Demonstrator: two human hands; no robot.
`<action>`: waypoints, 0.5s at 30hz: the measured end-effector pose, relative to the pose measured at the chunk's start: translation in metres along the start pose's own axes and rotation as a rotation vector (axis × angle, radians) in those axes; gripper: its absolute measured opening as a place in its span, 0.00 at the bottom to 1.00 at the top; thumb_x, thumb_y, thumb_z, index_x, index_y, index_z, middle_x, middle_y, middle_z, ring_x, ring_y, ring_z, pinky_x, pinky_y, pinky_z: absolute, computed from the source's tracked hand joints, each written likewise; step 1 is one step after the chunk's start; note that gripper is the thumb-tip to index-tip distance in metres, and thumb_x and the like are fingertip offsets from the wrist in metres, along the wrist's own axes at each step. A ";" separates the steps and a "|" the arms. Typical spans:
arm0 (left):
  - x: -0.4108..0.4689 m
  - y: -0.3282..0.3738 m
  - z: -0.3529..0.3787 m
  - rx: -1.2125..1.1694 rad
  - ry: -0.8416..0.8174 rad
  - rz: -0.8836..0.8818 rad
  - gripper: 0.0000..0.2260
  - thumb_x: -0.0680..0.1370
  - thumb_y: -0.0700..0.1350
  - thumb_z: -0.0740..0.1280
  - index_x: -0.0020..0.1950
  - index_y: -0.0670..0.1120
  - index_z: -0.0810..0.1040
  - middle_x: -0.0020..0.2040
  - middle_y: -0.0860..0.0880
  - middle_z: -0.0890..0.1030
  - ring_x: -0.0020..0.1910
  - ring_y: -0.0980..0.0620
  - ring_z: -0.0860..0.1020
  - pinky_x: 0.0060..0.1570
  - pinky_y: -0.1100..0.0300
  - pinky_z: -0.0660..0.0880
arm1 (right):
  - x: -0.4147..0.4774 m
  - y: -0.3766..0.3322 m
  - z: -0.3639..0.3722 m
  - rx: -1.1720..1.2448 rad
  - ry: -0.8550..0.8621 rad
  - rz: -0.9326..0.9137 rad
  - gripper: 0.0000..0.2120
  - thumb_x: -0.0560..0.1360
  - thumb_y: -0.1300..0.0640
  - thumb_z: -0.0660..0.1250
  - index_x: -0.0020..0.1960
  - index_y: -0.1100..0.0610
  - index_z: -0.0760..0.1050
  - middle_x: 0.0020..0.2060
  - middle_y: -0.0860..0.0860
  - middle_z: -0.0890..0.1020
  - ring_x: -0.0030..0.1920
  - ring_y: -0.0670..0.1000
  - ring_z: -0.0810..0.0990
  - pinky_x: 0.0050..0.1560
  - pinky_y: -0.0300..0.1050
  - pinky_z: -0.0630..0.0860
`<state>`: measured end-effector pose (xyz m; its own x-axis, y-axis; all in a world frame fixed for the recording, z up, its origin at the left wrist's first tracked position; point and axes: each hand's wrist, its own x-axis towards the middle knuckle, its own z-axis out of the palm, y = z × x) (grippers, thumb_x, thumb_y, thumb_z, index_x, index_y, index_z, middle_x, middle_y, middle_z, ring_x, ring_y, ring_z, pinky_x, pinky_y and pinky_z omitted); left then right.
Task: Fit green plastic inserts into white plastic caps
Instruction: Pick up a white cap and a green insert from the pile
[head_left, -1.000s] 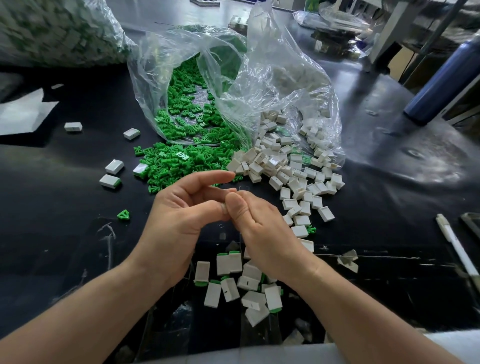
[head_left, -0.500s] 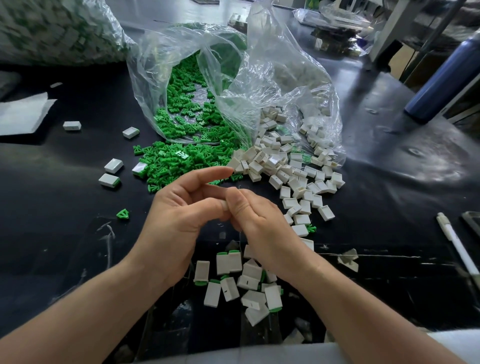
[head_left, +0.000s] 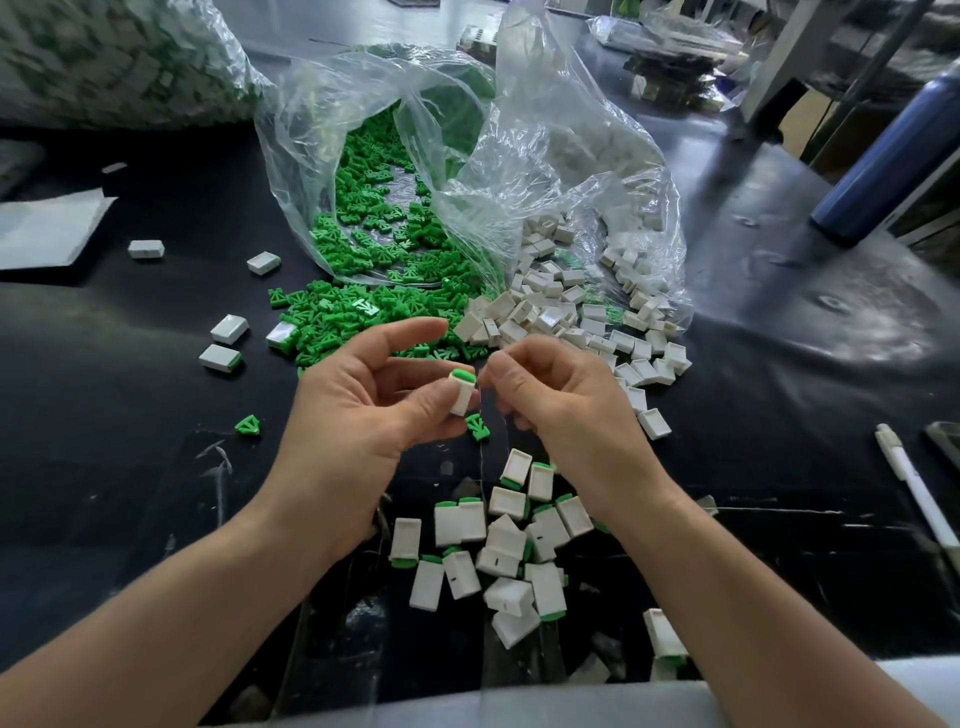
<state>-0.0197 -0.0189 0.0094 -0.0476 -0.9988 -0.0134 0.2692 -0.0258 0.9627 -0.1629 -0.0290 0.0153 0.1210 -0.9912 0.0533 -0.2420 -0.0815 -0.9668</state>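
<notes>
My left hand pinches a white cap with a green insert showing at its top end. My right hand sits just right of it with fingers curled; nothing shows in it. Loose green inserts spill from a clear bag onto the black table. Empty white caps lie in a heap to their right. Several caps with green inserts fitted lie below my hands. One green insert rests on the table under my fingers.
Stray white caps and a single green insert lie at the left. A white pen lies at the right edge, a blue bottle at the far right, and a full bag at the back left.
My hands were pressed together over a hidden piece. They have parted slightly, and the white cap with the green insert now shows in my left fingers.
</notes>
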 end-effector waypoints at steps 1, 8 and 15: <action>0.000 0.000 0.000 0.011 -0.007 0.009 0.18 0.62 0.39 0.69 0.51 0.48 0.78 0.37 0.48 0.84 0.38 0.51 0.83 0.35 0.64 0.78 | 0.000 0.000 0.000 0.006 0.003 -0.024 0.09 0.75 0.57 0.65 0.36 0.51 0.76 0.29 0.46 0.76 0.32 0.44 0.73 0.36 0.39 0.70; -0.001 0.000 -0.002 0.159 -0.010 0.043 0.21 0.60 0.39 0.72 0.52 0.50 0.77 0.35 0.51 0.84 0.35 0.57 0.82 0.35 0.68 0.76 | -0.001 0.001 -0.001 -0.078 -0.006 -0.079 0.06 0.72 0.60 0.70 0.37 0.52 0.79 0.32 0.47 0.80 0.34 0.45 0.76 0.38 0.41 0.74; -0.001 -0.002 -0.002 0.257 -0.017 0.050 0.20 0.67 0.31 0.73 0.51 0.53 0.77 0.35 0.52 0.84 0.33 0.58 0.81 0.34 0.70 0.76 | -0.003 0.001 0.001 -0.433 -0.048 -0.130 0.09 0.75 0.58 0.66 0.38 0.47 0.70 0.35 0.42 0.73 0.35 0.39 0.70 0.37 0.30 0.66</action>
<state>-0.0181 -0.0181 0.0067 -0.0567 -0.9976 0.0388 0.0190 0.0378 0.9991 -0.1623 -0.0261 0.0138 0.2187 -0.9648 0.1460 -0.6011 -0.2510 -0.7588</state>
